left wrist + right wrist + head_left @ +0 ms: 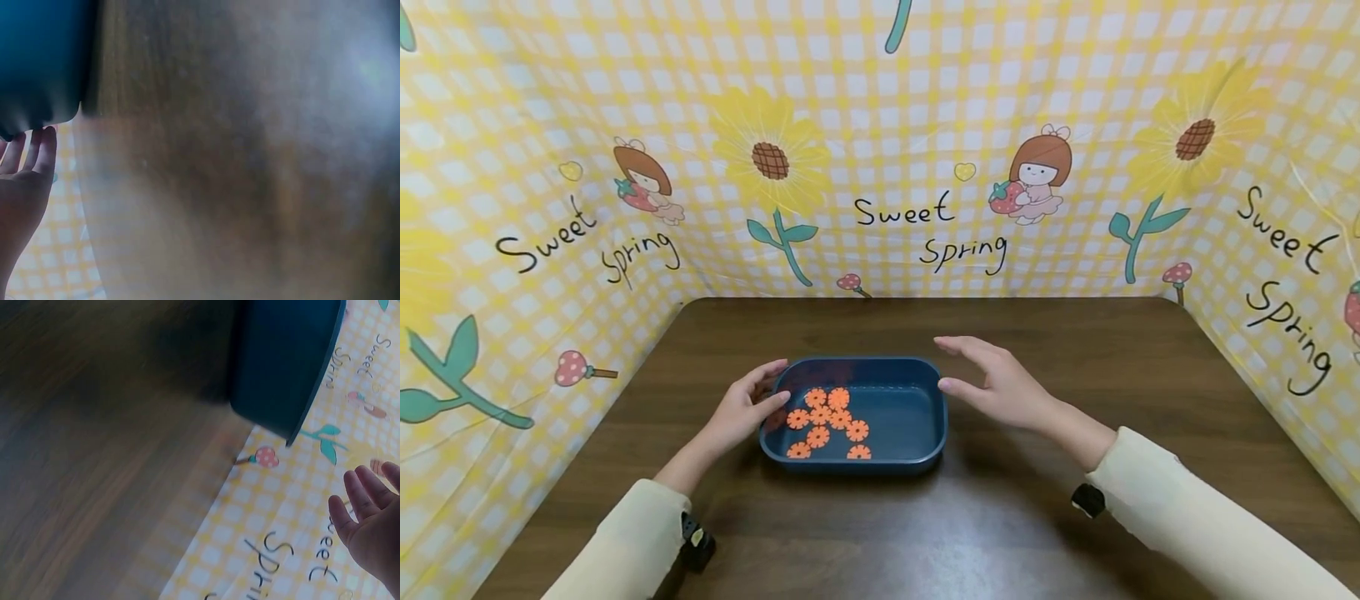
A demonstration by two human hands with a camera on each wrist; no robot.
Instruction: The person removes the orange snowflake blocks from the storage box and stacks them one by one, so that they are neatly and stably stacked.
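1. Printed cloth (895, 100): yellow-and-white check with sunflowers, lettering and small figures; stands along the far, left and right sides of the worktop and bounds reach there.
2. Worktop (865, 533): dark brown wood grain, rounded far corners. Its surface runs on past both ends of the tray and in front of it; a narrower strip lies between the tray and the far edge.
3. Sleeves (1210, 517): cream, one entering from each lower corner of the head view.
4. Blue tray (902, 421): deep, rounded rectangle, near mid-worktop, long side facing the person. It lies between the two hands.
5. Right hand (1003, 383): fingers (360, 494) loosely bent and parted, holding nothing. The thumb tip is just beside the tray's right rim; contact cannot be told. The other fingertips are apart from the wall.
6. Left hand (741, 408): grips the tray's left end, thumb over the rim, fingers (45, 153) against the outer wall.
7. Orange pieces (820, 414): about nine notched discs inside the tray, mostly clustered in its left half, nearer the left thumb than the right; some partly hidden by the near rim.
8. Black units (698, 542): one by each cuff.
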